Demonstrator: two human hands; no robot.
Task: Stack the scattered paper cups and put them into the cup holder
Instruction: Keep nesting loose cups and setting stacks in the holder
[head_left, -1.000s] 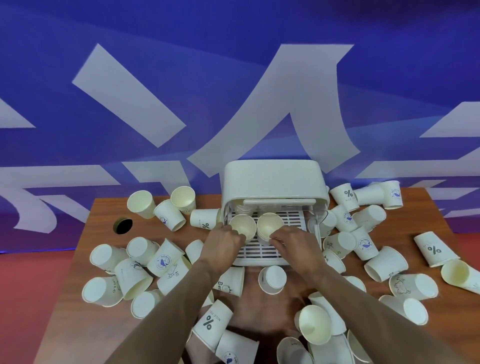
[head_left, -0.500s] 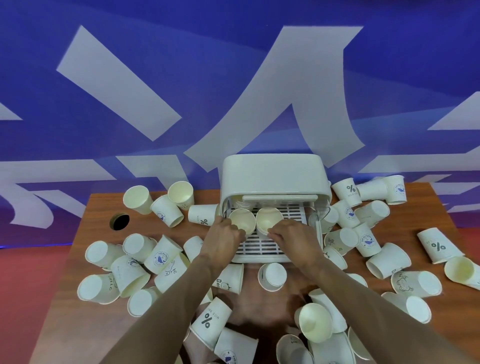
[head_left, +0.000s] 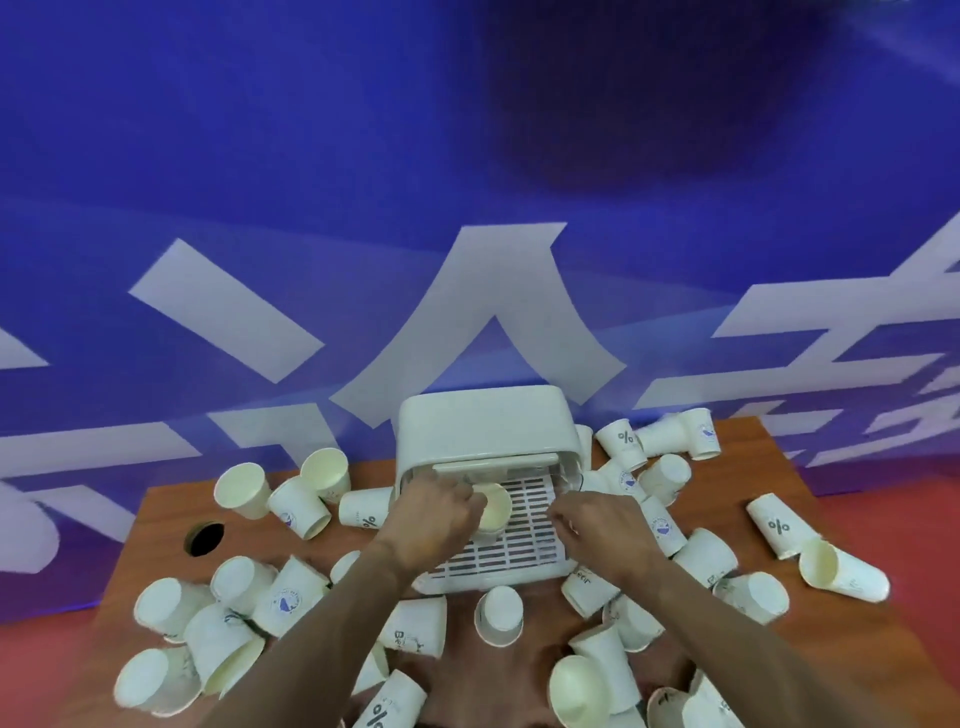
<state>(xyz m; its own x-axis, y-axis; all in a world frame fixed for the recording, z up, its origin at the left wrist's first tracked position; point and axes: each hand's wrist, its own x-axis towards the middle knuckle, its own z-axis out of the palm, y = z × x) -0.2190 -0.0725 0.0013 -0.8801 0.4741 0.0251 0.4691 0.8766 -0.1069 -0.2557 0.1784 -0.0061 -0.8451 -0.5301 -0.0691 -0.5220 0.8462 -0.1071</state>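
Cup holder: one; white box with a rounded top, at the back middle of the table, open front facing the viewer.
Slotted tray: one; white, projecting from the base of the cup holder toward the viewer.
Held cup: one; in the open front, over the left half of the slotted tray, tilted with its mouth toward the viewer; single cup or nested stack not discernible.
Left hand: one; fingers curled round the left side of the held cup, gripping it.
Right hand: one; over the right edge of the slotted tray, apart from the held cup; fingers bent downward, anything pinched beneath them not discernible.
Loose cups: about thirty, exact count blocked by overlap and the forearms; white paper, nearly all lying on their sides around the cup holder.
Back-left group: four, beside the left wall of the cup holder.
Front-left group: at least six, piled and touching.
Right group: at least ten, spread from the right corner of the cup holder toward the table's right edge.
Upturned cup: one; base up, just in front of the slotted tray, between the forearms.
Percent marks: four legible among the loose cups.
Hole: one; round, dark, near the table's left edge.
Backdrop: one; blue with large white strokes.
Floor: red, on either side of the table.
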